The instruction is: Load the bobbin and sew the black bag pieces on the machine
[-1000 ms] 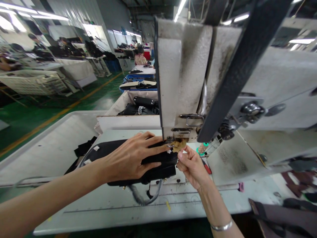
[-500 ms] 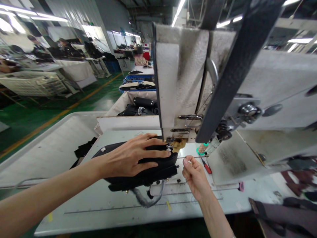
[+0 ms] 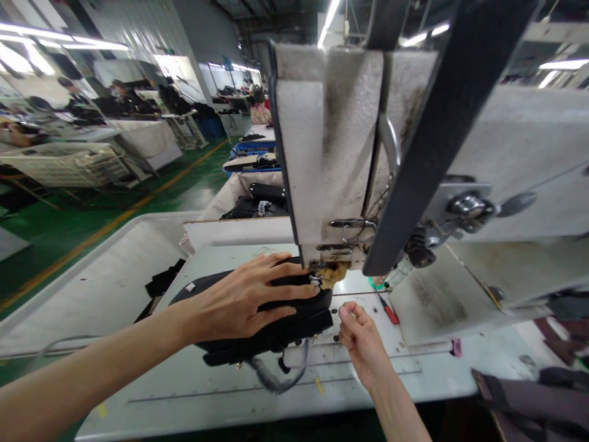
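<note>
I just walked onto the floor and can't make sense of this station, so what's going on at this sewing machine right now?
A person sits at an industrial sewing machine. Their left hand lies flat on a black bag piece that rests on the white table under the needle area. Their right hand, fingers pinched together, hovers just right of the piece, seemingly on a thread too thin to confirm. A red-handled tool lies beside it.

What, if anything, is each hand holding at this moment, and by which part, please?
The left hand presses flat on the black bag, near the needle end. The right hand looks pinched shut; anything held there is too small to tell.
</note>
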Tool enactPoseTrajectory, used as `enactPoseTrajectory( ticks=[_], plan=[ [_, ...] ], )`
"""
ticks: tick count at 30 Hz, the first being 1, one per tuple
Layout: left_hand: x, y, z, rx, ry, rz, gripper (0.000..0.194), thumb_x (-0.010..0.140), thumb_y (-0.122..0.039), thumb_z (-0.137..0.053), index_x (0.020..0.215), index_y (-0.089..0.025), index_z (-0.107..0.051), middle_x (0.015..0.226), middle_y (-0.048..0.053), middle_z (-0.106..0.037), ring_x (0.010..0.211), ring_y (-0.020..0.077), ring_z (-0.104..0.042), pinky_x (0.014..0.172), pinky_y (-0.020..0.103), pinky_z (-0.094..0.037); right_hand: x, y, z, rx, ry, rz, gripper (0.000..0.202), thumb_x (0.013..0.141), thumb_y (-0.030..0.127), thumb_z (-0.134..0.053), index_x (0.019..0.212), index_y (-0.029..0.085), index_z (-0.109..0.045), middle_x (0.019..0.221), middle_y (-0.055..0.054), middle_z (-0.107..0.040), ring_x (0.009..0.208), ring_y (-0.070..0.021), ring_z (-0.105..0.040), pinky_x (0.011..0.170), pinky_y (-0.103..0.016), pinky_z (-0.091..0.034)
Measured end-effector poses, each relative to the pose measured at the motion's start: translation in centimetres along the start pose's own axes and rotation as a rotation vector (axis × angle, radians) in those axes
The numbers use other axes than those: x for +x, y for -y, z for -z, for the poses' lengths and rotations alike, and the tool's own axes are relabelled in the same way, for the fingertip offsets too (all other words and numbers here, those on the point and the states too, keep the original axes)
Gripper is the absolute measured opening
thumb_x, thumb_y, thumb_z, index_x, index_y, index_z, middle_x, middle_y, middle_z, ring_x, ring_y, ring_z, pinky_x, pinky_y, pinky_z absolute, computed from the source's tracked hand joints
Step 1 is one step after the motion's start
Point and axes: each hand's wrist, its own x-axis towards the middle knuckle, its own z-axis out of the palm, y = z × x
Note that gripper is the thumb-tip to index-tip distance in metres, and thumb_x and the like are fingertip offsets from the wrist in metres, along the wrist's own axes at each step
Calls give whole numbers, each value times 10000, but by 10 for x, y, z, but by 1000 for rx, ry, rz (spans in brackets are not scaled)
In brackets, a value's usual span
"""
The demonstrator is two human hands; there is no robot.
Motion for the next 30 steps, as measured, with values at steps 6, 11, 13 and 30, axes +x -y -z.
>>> enactPoseTrajectory(
  ticks=[6,11,13,30],
  plan=[
    [1,-8,2,-20,-17,47,469,962,-247,-566,1412,-357,-492,1429,38,-548,1267,243,-551,1107,473,-447,-5,-27,-2,5,-16,-60,365,785,437,-793,841,218,-505,499,137,-222,471,-61,-110,472,-234,-110],
    [-2,-17,-1,28,23,145,479,981,-297,-526,1442,-390,-439,1469,19,-498,1285,282,-519,1074,522,-456,-7,-35,3,33,-31,-65,343,811,433,-770,840,218,-503,496,139,-212,468,-62,-97,468,-236,-109],
    [-4,-20,-3,55,20,165,492,989,-291,-510,1459,-397,-408,1466,15,-496,1294,278,-506,1084,527,-442,-8,-36,5,46,-37,-66,343,810,427,-772,828,215,-503,497,138,-218,465,-59,-94,464,-237,-102],
    [-1,-66,-13,95,-52,401,512,973,-303,-481,1470,-380,-381,1496,34,-442,1248,327,-506,962,562,-522,-11,-61,17,176,-75,-140,329,773,384,-814,795,193,-547,475,130,-266,438,-42,-125,429,-207,-114]
  ],
)
